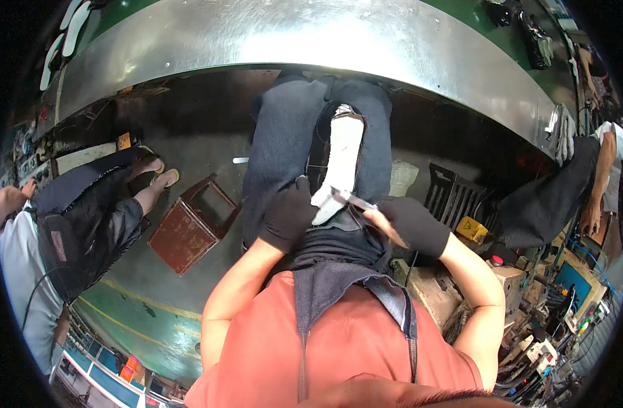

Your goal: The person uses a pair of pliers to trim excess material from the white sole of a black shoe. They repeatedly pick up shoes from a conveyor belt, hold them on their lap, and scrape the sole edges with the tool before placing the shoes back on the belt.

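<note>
Across my jeans-clad thighs lies a shoe, bottom up, with a long white sole face [346, 148] and dark material along its sides. Its narrower lower end is close to my body. My left hand [287, 216], in a black fingerless glove, is closed at the left side of that end; the fingertips are partly hidden. In my right hand [414, 226], gloved the same way, is a narrow, shiny blade-like tool [357, 201], gripped with closed fingers. The tool's tip meets the white face near its lower end; its exact kind is hard to make out.
A metal-edged bench [257, 34] curves across ahead of my knees. On the left are a brown wooden stool [189, 228] and a seated person [73, 238]. At right stand a dark slatted plastic crate [454, 194], machinery [434, 292] and another person's arm [600, 183].
</note>
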`<state>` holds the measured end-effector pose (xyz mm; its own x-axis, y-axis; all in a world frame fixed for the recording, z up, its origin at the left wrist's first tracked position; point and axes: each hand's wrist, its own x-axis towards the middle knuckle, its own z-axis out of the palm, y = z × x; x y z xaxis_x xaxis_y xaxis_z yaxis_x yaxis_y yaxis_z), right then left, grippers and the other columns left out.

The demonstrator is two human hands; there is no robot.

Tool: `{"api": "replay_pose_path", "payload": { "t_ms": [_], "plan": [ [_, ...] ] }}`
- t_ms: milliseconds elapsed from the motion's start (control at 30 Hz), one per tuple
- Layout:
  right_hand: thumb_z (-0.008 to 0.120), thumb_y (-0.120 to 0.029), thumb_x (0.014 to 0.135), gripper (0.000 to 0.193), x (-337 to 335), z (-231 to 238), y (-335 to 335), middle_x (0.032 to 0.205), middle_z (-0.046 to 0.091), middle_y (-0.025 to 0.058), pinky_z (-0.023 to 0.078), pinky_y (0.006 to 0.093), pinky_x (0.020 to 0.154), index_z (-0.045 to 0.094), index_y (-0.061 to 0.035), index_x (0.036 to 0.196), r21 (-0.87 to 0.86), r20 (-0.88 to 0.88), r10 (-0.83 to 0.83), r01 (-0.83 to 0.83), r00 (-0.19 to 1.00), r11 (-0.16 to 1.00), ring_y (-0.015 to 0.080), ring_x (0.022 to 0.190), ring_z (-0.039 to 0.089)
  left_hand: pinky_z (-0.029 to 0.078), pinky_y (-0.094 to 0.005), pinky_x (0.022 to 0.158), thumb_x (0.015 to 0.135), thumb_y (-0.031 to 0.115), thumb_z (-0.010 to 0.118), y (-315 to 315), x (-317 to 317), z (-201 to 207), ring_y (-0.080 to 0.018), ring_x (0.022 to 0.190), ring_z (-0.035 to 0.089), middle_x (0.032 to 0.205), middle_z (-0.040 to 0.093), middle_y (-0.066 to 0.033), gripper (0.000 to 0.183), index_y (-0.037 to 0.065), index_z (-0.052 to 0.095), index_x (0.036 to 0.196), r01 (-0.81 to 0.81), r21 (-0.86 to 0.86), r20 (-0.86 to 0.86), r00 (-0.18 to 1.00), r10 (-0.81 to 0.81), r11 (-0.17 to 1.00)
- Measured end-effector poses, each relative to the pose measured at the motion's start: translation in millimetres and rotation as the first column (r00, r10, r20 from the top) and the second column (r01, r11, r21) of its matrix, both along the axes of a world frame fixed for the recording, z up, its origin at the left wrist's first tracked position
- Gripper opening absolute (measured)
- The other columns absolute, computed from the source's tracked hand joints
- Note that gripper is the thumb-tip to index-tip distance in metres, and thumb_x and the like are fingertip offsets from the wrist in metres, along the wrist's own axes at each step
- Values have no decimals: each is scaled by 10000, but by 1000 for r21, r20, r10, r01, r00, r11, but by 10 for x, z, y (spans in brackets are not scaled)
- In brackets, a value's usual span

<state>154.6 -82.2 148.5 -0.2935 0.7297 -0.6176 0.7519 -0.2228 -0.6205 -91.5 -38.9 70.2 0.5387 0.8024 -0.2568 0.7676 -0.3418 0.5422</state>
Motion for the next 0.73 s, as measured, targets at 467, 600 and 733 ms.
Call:
{"api": "replay_pose_path", "payload": {
  "t_ms": [467, 600, 733],
  "plan": [
    [430, -430, 986, 505, 167, 7, -12, 815, 612, 271, 468, 446, 683, 619, 29, 894, -211, -122, -10, -16, 992, 977, 429, 774, 606, 501, -483, 837, 779, 265, 671, 172, -238, 67, -417, 973, 629, 980, 616, -316, 605, -89, 487, 1233, 257, -42, 54, 966, -255, 965],
    [423, -442, 990, 516, 175, -20, -5, 797, 613, 267, 471, 439, 684, 615, 28, 899, -200, -166, -27, -7, 986, 980, 421, 765, 612, 473, -452, 885, 753, 284, 699, 32, -68, 167, -383, 1043, 610, 1072, 608, -296, 653, -53, 483, 1270, -107, -343, 154, 974, 168, 933],
    [421, -459, 992, 512, 219, -19, 121, 841, 630, 256, 478, 429, 702, 625, 10, 980, -336, -144, 2, -51, 990, 940, 329, 773, 652, 475, -436, 886, 774, 317, 710, 165, -3, 25, -356, 1050, 623, 1103, 599, -320, 673, -36, 469, 1294, -84, -461, -107, 993, 39, 883]
  ]
}}
